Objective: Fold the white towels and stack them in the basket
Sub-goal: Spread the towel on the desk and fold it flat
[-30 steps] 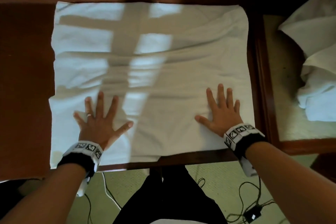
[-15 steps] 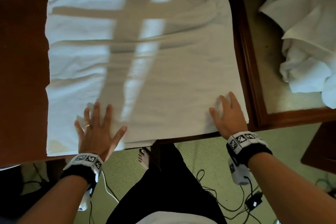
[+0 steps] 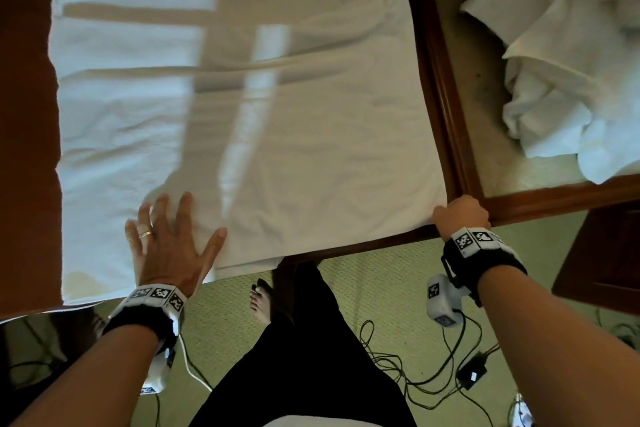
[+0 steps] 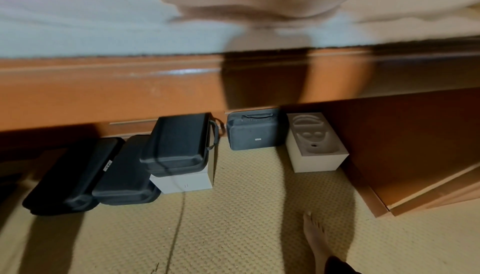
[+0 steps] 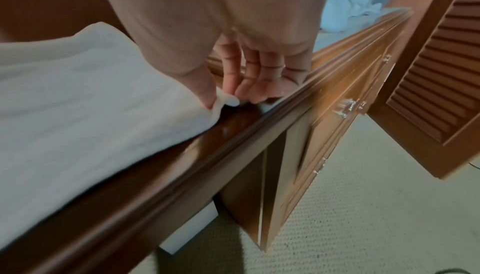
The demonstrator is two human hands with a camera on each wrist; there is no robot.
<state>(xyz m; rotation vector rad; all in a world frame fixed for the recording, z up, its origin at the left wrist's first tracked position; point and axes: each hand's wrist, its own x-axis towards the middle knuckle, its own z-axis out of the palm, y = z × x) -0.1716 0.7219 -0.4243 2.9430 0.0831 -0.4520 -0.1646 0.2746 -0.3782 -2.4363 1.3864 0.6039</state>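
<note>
Head view: 1 towel [image 3: 242,107] flat on your desk [image 3: 27,149], L hand [image 3: 169,246] splayed on it, R hand [image 3: 460,215] pinching its corner; crumpled pile [image 3: 571,73] cut off, count unclear

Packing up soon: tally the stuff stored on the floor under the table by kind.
Dark zip cases: 4
White boxes: 2
Total: 6
</note>
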